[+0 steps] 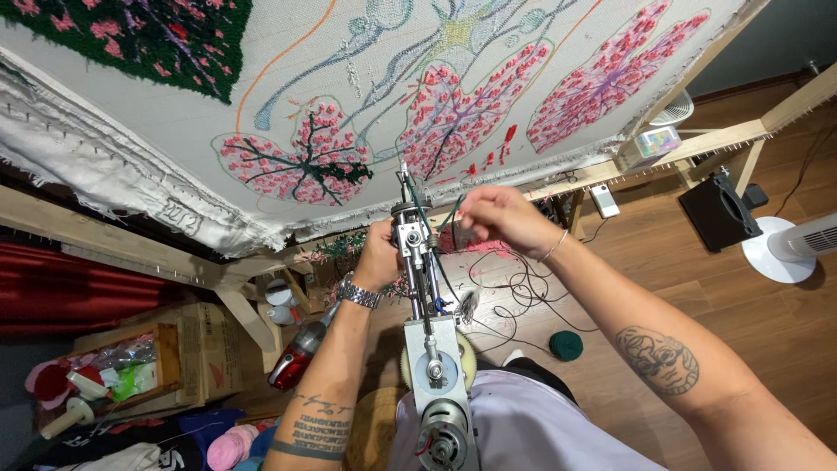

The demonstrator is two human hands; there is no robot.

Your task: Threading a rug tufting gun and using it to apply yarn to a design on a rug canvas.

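Observation:
A metal tufting gun [427,296] points up and away from me, its needle near the stretched white cloth [174,113] with pink and dark green flower shapes. My left hand [379,255], with a metal wristwatch, grips the gun's front part from the left. My right hand [499,216] pinches a dark green yarn strand [451,214] just right of the needle tip. The yarn runs down along the gun.
A wooden frame [697,144] holds the cloth. A dark green yarn ball [566,345] and loose black cables lie on the wooden floor. A white fan [793,247] and a black box [719,212] stand at right. Cardboard boxes [187,353] with yarn and a red tool [296,356] are at left.

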